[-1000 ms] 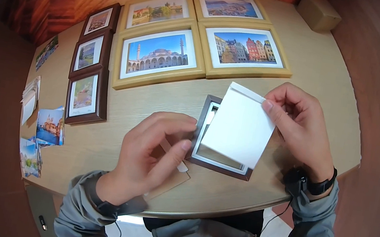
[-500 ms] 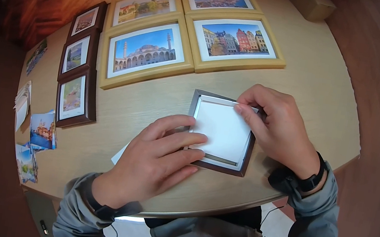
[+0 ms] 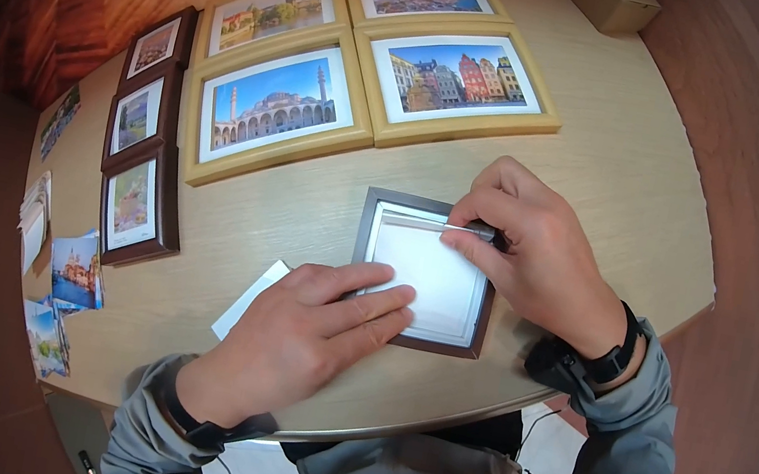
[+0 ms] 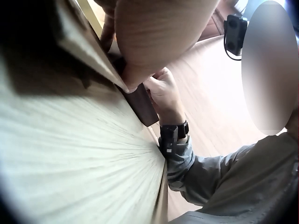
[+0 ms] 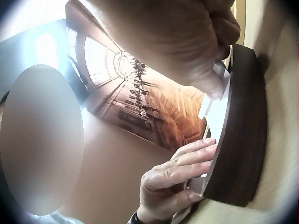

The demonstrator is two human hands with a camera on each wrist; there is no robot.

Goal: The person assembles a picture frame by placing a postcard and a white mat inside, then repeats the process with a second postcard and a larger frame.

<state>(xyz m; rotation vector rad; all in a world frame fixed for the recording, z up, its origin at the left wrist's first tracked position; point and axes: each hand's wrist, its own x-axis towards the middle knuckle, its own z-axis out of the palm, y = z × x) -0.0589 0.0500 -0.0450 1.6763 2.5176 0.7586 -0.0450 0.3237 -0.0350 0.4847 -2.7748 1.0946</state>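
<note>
In the head view a small dark brown picture frame (image 3: 368,225) lies on the table in front of me, with a white card (image 3: 441,289) set inside its pale inner rim. My right hand (image 3: 527,238) pinches the card's folded top edge between thumb and fingers, at the frame's far side. My left hand (image 3: 302,330) lays extended fingers over the frame's left side, fingertips on the card. In the right wrist view those left fingers (image 5: 187,161) reach over the dark frame's side (image 5: 240,135). Partly covered by my left hand is a pale flat piece (image 3: 252,296).
Several light wooden frames (image 3: 369,124) with city pictures stand in rows behind. Dark framed pictures (image 3: 167,235) line up at the left. Loose photos (image 3: 76,270) and a stack of white cards (image 3: 36,217) lie near the left edge. A box (image 3: 609,1) sits at the far right.
The white card, earlier held tilted above the frame by my right hand, now lies inside it. My left hand has come onto the frame and card. The view has shifted a little.
</note>
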